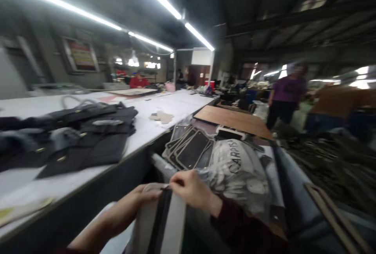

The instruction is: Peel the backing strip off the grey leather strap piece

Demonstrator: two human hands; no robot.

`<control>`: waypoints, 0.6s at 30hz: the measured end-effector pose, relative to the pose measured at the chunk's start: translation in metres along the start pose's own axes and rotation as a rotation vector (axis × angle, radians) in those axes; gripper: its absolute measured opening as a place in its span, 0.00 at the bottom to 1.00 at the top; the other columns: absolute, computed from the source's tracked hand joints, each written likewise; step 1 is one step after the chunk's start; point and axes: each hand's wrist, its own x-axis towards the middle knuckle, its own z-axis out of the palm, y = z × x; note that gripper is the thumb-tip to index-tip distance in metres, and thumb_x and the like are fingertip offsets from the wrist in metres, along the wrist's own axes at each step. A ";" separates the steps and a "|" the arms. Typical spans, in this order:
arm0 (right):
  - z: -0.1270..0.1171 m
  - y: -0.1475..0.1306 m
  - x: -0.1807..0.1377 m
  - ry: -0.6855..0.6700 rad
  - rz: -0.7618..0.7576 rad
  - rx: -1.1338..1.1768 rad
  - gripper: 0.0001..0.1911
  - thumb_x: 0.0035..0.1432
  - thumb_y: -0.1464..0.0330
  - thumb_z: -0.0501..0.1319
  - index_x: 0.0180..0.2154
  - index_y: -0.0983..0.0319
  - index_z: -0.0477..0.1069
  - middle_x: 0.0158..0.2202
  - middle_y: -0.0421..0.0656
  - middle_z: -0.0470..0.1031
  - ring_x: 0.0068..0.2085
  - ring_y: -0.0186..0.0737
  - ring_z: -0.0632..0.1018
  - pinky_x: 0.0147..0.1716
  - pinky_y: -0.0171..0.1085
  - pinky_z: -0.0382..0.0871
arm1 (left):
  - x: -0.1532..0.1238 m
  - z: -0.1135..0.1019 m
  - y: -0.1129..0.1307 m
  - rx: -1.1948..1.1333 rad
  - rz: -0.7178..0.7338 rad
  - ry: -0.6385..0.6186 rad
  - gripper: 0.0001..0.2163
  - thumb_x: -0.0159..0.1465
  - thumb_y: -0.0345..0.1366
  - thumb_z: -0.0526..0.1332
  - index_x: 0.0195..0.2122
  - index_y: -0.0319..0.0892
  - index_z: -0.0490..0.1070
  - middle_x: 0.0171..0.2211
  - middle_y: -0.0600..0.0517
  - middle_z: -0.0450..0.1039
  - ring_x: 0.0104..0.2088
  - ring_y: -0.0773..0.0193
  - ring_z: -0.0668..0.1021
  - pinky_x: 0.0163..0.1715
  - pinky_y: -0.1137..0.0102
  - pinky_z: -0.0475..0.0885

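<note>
I look across the long white cutting table [164, 109], where a heap of dark fabric pieces [73, 136] lies on my left; ahead sit a stack of dark framed panels [190, 150] and a clear printed bag [237, 168]. Low in view, my left hand [132, 207] and right hand [194, 191] meet, both pinching the top edge of a pale strip with a black stripe [163, 222]. I judge an even two-sided grip best.

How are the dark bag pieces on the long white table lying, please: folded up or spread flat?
Spread flat: the dark bag pieces lie overlapping in a loose heap on the white table; motion blur hides finer detail.
</note>
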 end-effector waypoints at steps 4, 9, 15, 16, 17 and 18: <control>-0.002 0.019 0.012 -0.113 0.119 0.184 0.10 0.58 0.66 0.61 0.31 0.66 0.77 0.27 0.41 0.76 0.29 0.34 0.74 0.26 0.29 0.62 | -0.014 -0.003 -0.012 -0.145 -0.008 0.007 0.17 0.54 0.38 0.67 0.42 0.34 0.78 0.38 0.44 0.79 0.33 0.60 0.78 0.36 0.69 0.69; 0.004 0.029 0.015 -0.180 0.198 0.282 0.14 0.57 0.61 0.63 0.32 0.67 0.76 0.28 0.42 0.76 0.30 0.35 0.74 0.27 0.30 0.64 | -0.009 -0.004 -0.014 -0.234 -0.042 0.060 0.17 0.50 0.37 0.69 0.40 0.33 0.78 0.36 0.44 0.79 0.31 0.62 0.77 0.34 0.70 0.69; 0.006 0.031 0.016 -0.181 0.235 0.326 0.14 0.56 0.61 0.64 0.32 0.67 0.76 0.28 0.42 0.76 0.29 0.35 0.73 0.27 0.31 0.63 | -0.009 -0.006 -0.017 -0.283 -0.069 0.055 0.15 0.51 0.37 0.69 0.39 0.34 0.78 0.35 0.46 0.79 0.30 0.63 0.78 0.34 0.70 0.71; 0.006 0.032 0.016 -0.185 0.237 0.334 0.14 0.56 0.61 0.64 0.32 0.67 0.76 0.28 0.42 0.76 0.29 0.35 0.73 0.27 0.31 0.63 | -0.009 -0.006 -0.017 -0.289 -0.072 0.051 0.15 0.51 0.37 0.69 0.39 0.34 0.78 0.34 0.46 0.79 0.30 0.63 0.78 0.34 0.70 0.71; 0.006 0.032 0.017 -0.189 0.237 0.340 0.14 0.56 0.61 0.64 0.32 0.67 0.76 0.28 0.42 0.75 0.29 0.34 0.73 0.27 0.31 0.63 | -0.009 -0.007 -0.017 -0.295 -0.074 0.048 0.16 0.51 0.36 0.69 0.39 0.34 0.78 0.34 0.46 0.79 0.30 0.63 0.78 0.34 0.70 0.71; 0.006 0.033 0.017 -0.194 0.237 0.346 0.14 0.56 0.61 0.64 0.32 0.67 0.76 0.28 0.42 0.76 0.30 0.34 0.73 0.28 0.31 0.63 | -0.009 -0.007 -0.017 -0.299 -0.075 0.046 0.16 0.51 0.37 0.69 0.40 0.34 0.78 0.34 0.46 0.79 0.30 0.63 0.78 0.34 0.70 0.72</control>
